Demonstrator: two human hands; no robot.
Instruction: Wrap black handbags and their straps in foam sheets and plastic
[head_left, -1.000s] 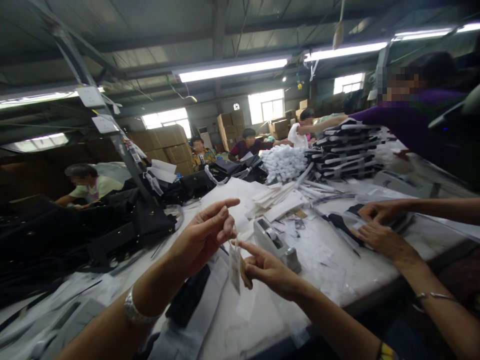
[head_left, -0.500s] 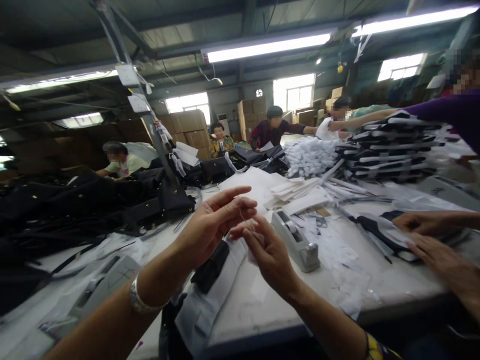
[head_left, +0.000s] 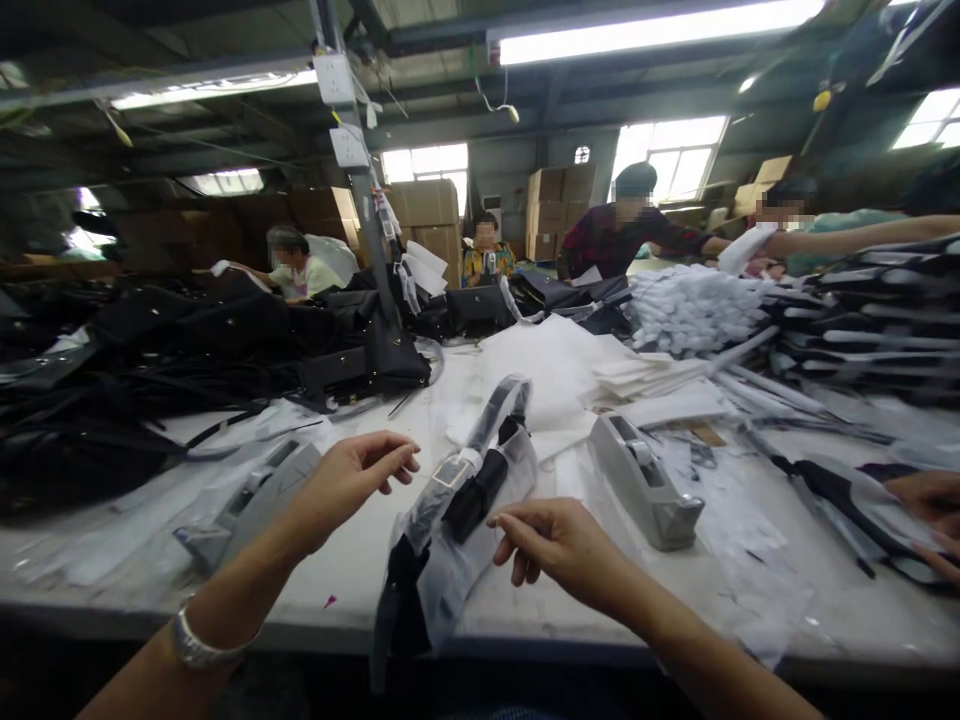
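Observation:
A black strap in a clear plastic bag (head_left: 465, 490) lies on the white table (head_left: 360, 570) between my hands, and its near end hangs over the front edge. My left hand (head_left: 352, 480) hovers just left of it, fingers loosely spread and holding nothing. Right of the bag, my right hand (head_left: 559, 540) has thumb and forefinger pinched together toward it. Whatever they hold is too small to see. A silver bracelet (head_left: 196, 650) is on my left wrist.
A grey tape dispenser (head_left: 645, 480) stands right of the bag and another (head_left: 255, 495) lies to the left. Black bags (head_left: 150, 370) are heaped at the left, white papers (head_left: 652, 385) and stacked black goods (head_left: 870, 310) at the right. A co-worker's hand (head_left: 930, 500) rests at the right edge. Several people work across the table.
My hands have dropped from face height and moved apart. The small tag held between them is gone from sight. The view swung left and down, bringing the bagged strap into view.

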